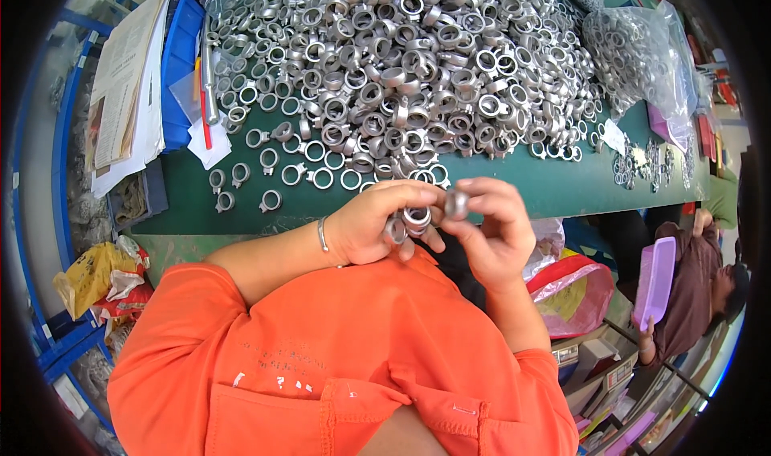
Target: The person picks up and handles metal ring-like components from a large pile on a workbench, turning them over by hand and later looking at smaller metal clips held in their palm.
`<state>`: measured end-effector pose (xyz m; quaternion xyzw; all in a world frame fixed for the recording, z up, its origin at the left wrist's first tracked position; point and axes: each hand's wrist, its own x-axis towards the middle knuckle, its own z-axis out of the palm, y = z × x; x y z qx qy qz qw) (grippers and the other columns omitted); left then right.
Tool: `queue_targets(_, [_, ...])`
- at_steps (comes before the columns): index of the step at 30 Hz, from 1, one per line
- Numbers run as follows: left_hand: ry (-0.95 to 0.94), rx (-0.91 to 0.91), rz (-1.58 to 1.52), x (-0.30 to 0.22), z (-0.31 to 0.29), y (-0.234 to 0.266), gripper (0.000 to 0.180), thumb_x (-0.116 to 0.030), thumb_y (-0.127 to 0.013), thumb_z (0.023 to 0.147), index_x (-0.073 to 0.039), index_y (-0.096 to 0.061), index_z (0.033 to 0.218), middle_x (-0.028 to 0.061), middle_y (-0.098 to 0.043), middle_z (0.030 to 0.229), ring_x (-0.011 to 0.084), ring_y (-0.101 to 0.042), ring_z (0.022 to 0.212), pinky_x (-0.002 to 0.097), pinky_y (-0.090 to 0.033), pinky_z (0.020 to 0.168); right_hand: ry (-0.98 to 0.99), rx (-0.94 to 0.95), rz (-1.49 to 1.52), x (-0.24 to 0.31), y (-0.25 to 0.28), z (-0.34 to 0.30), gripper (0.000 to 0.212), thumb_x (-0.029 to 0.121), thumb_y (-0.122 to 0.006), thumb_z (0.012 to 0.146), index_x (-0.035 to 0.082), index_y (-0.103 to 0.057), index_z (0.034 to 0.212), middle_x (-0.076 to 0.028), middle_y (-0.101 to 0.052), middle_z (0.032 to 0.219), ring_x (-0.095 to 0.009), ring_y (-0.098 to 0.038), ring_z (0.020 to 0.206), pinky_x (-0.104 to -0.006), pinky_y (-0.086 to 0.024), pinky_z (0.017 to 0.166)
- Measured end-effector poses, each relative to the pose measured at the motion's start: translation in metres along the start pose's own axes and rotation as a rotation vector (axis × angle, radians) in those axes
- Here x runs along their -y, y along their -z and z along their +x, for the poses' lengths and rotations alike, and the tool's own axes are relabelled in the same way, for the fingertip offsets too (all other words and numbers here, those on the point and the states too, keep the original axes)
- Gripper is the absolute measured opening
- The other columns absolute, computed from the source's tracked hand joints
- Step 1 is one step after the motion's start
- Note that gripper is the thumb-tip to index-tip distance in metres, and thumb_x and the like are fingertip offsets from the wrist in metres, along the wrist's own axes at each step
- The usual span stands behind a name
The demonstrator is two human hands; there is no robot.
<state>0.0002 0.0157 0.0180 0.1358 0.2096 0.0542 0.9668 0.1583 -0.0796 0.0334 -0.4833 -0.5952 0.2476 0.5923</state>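
Note:
My left hand (377, 219) is closed round a couple of grey metal rings (416, 220), held just off the near edge of the green table. Between the thumb and fingers of my right hand (494, 231) is another metal ring (456, 205), slightly blurred, close beside the left fingertips. Beyond both hands spreads a large heap of the same metal rings (418, 62), many with a small lug on the side. Several loose rings (271, 200) lie apart from the heap, left of my left hand.
A blue bin (183, 62) with papers (128, 94) stands at the left, near a red pen (206, 122). Clear plastic bags of small parts (642, 54) sit at the right of the green table (498, 187). Another person (695, 295) holds a purple tray (655, 279) at far right.

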Motion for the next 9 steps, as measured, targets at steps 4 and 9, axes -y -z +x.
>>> queue_targets(4, [-0.015, 0.044, -0.095, -0.001, -0.001, 0.01, 0.017, -0.015, -0.052, 0.087, -0.002, -0.057, 0.098, 0.011, -0.061, 0.082, 0.0221, -0.063, 0.07, 0.0248, -0.045, 0.04, 0.042, -0.017, -0.363, -0.001, 0.005, 0.011, 0.025, -0.003, -0.069, 0.067, 0.0, -0.061, 0.091, -0.013, -0.06, 0.091, -0.028, -0.058, 0.084, -0.0332, -0.047, 0.073])
queue_targets(9, [-0.147, 0.052, 0.014, -0.009, -0.005, 0.02, 0.018, -0.013, -0.055, 0.085, -0.003, -0.057, 0.1, 0.0133, -0.06, 0.089, 0.0318, -0.064, 0.085, 0.0297, -0.048, 0.043, -0.268, 0.321, -0.716, -0.023, 0.013, 0.008, 0.017, 0.005, -0.067, 0.074, 0.007, -0.065, 0.091, -0.011, -0.059, 0.095, -0.026, -0.056, 0.091, -0.0386, -0.043, 0.081])
